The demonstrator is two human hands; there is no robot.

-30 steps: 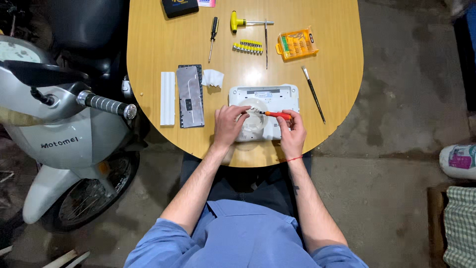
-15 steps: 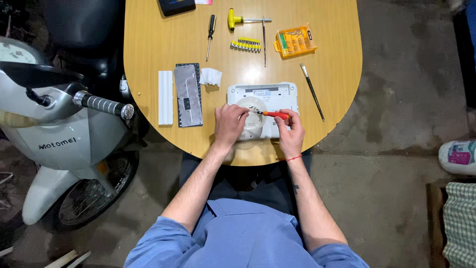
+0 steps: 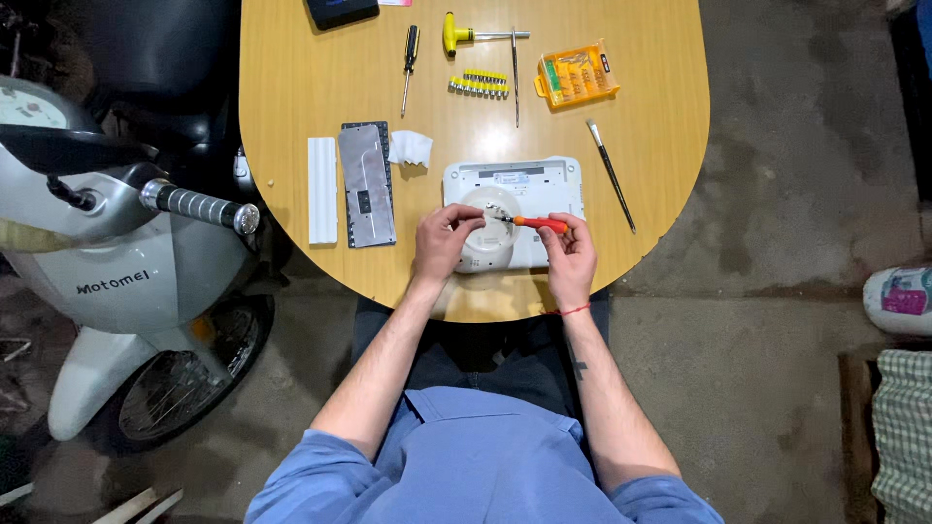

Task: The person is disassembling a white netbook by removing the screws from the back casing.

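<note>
Both hands at work on a white device at the near edge of the wooden desk [image 3: 291,146].

A grey scooter [image 3: 116,272] stands left of the desk. The white device [image 3: 544,184] lies flat, a round white part [image 3: 485,247] at its front. The left hand [image 3: 442,243] rests on that part, fingers curled. The right hand [image 3: 571,257] pinches an orange-handled screwdriver [image 3: 532,222], tip towards the round part. A brush [image 3: 610,173] lies to the right, apart.

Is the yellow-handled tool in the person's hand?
No, the yellow-handled tool lies at the table's far end, while the right hand holds an orange screwdriver.
</note>
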